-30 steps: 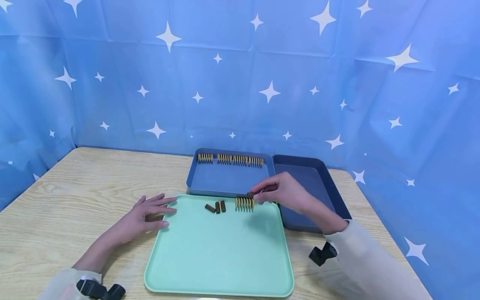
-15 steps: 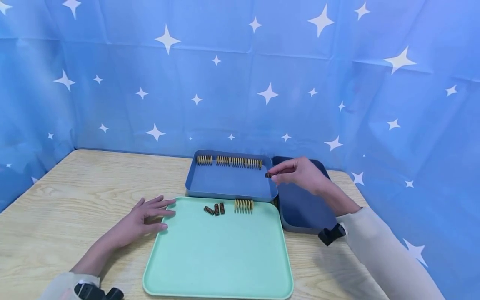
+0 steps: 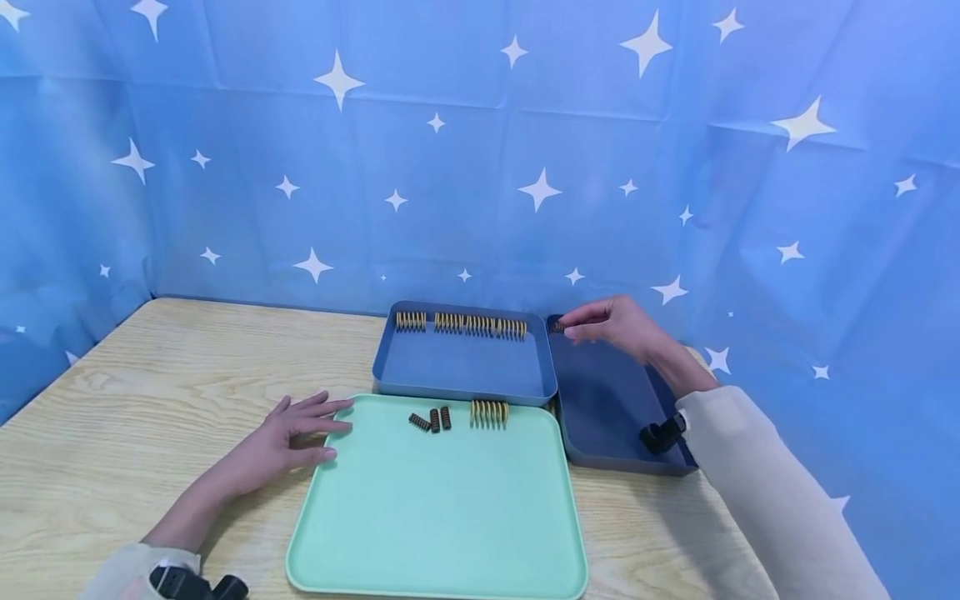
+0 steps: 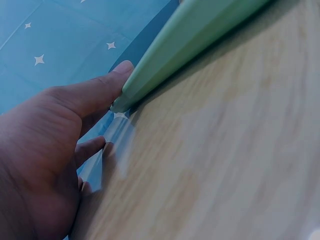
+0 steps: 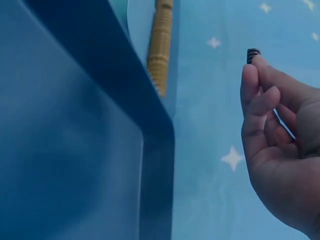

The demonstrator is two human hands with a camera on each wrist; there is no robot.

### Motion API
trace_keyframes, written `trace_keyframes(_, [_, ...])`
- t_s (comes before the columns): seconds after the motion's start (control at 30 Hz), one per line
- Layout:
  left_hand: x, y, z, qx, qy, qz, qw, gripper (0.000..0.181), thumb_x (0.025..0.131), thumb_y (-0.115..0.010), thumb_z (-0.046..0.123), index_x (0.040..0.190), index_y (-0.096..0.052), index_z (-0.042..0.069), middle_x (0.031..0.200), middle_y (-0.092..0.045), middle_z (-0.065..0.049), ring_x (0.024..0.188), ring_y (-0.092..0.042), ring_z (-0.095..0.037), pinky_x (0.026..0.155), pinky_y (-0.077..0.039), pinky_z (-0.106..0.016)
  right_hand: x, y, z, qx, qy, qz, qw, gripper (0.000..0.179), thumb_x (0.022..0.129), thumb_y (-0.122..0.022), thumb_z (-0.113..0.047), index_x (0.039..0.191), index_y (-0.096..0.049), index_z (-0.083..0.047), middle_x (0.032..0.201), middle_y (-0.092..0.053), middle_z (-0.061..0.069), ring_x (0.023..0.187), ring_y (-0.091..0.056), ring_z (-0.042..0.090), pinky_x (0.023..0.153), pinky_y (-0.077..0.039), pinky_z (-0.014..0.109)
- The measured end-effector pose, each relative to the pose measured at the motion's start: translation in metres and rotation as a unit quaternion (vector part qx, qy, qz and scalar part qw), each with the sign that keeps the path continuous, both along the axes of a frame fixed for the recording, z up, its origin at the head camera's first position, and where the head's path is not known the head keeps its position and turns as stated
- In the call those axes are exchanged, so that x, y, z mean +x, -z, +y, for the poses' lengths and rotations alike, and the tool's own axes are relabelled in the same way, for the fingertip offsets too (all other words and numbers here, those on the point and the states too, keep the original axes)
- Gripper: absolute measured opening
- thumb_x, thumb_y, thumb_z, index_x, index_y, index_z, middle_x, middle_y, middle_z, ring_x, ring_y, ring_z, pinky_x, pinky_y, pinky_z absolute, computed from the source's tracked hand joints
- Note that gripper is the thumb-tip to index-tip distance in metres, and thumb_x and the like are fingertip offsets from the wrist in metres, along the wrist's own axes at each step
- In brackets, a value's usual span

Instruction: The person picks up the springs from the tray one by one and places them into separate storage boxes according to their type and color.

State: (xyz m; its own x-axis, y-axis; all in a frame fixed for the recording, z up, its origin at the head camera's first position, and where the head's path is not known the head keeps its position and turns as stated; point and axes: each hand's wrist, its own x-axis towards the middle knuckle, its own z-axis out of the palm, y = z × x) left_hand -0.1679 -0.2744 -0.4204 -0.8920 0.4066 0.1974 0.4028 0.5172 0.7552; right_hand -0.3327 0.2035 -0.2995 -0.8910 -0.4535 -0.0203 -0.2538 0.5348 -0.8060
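Note:
Between thumb and fingertips my right hand [image 3: 617, 325] pinches a small dark brown spring [image 3: 558, 327], over the far left corner of the dark blue tray [image 3: 600, 400]. In the right wrist view the spring's end [image 5: 253, 54] pokes out past the fingertips. My left hand [image 3: 303, 433] lies with fingers spread at the left rim of the mint green tray [image 3: 435, 517]; the left wrist view shows its thumb at the rim. On that tray are several small brown springs [image 3: 434, 420] and a larger yellow spring [image 3: 489, 413].
Behind the mint tray stands a blue tray [image 3: 465, 367], with several yellow springs [image 3: 480, 325] in a row along its far wall. It sits beside the dark blue tray. A star-patterned blue curtain [image 3: 450, 150] rises behind the wooden table [image 3: 225, 358].
My right hand has carried the brown spring from above the mint tray's far edge, away and to the right, to the dark blue tray's far corner. The left hand has stayed put.

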Motion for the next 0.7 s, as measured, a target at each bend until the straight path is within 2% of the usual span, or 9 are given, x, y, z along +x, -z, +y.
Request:
trace_keyframes(0.13, [0.0, -0.001, 0.001, 0.001, 0.001, 0.0, 1.0, 0.038, 0.086, -0.072, 0.03, 0.121, -0.068, 0.017, 0.143, -0.047, -0.006, 0.139, -0.02, -0.043, 0.106, 0.008, -0.065, -0.013, 0.009, 0.006, -0.006, 0.008, -0.005, 0.9999, 0.034, 0.086, -0.074, -0.023, 0.114, -0.07, -0.004, 0.11, -0.069, 0.013, 0.096, -0.062, 0.042, 0.078, -0.052, 0.045])
trace_keyframes(0.3, [0.002, -0.002, 0.0, 0.007, -0.001, -0.003, 1.0, 0.037, 0.086, -0.072, 0.029, 0.121, -0.068, 0.016, 0.143, -0.047, -0.006, 0.139, -0.019, -0.043, 0.106, 0.009, -0.066, -0.029, 0.025, 0.014, 0.004, 0.033, -0.012, 0.9994, 0.032, 0.087, -0.073, -0.025, 0.113, -0.071, -0.006, 0.11, -0.068, 0.018, 0.099, -0.059, 0.043, 0.086, -0.047, 0.055])
trace_keyframes(0.5, [0.002, 0.0, 0.0, 0.004, -0.001, -0.003, 1.0, 0.037, 0.086, -0.071, 0.03, 0.121, -0.068, 0.017, 0.143, -0.047, -0.005, 0.14, -0.02, -0.042, 0.106, 0.008, -0.065, -0.042, 0.041, 0.023, 0.025, 0.061, -0.028, 0.9974, 0.031, 0.088, -0.071, -0.023, 0.115, -0.07, -0.008, 0.11, -0.069, 0.013, 0.099, -0.061, 0.035, 0.089, -0.048, 0.051])
trace_keyframes(0.7, [0.0, 0.001, 0.0, 0.0, -0.003, -0.001, 1.0, 0.038, 0.086, -0.071, 0.03, 0.121, -0.068, 0.018, 0.143, -0.047, -0.004, 0.14, -0.02, -0.041, 0.107, 0.009, -0.064, -0.051, 0.055, 0.026, 0.028, 0.081, -0.034, 0.9957, 0.031, 0.089, -0.07, -0.024, 0.116, -0.07, -0.008, 0.111, -0.068, 0.013, 0.1, -0.061, 0.032, 0.089, -0.048, 0.048])
